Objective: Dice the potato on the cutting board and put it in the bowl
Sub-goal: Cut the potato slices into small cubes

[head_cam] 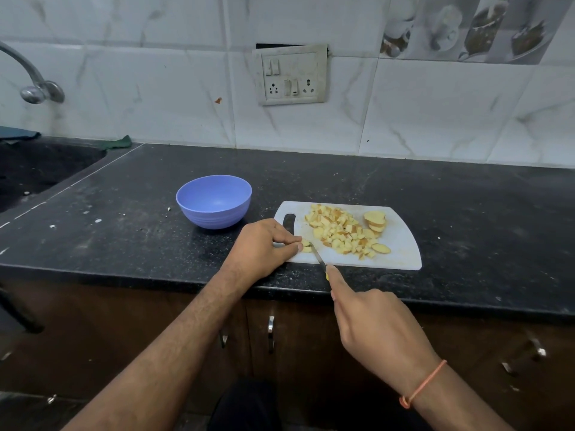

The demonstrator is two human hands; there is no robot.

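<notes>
Both forearms enter from the lower edge and reach to the white cutting board point(401, 244), which lies flat at the front edge of the black tabletop point(466, 213). Far left, a recessed sink point(37, 169) sits under a metal tap point(34, 85). Right of the sink, a blue bowl point(214, 200) stands upright on the tabletop, just beside the board's handle end and apart from it; no potato shows inside. The left hand point(261, 244) rests on the board's left end, its grip curled, fingertips pinching a small potato piece point(306, 246) against the board. Touching that piece on its right side, the knife point(318, 255) blade slants down to the board. The right hand point(373, 321) holds the knife's yellow handle, grip curled round it, index finger extended along the top toward the blade. An orange thread band point(423, 384) circles the right wrist. Mid-board lies a heap of diced potato point(339, 233); at its right edge, several uncut potato slices point(376, 220) are stacked. On the tiled wall above, a switch and socket plate point(291, 74) is mounted.
</notes>
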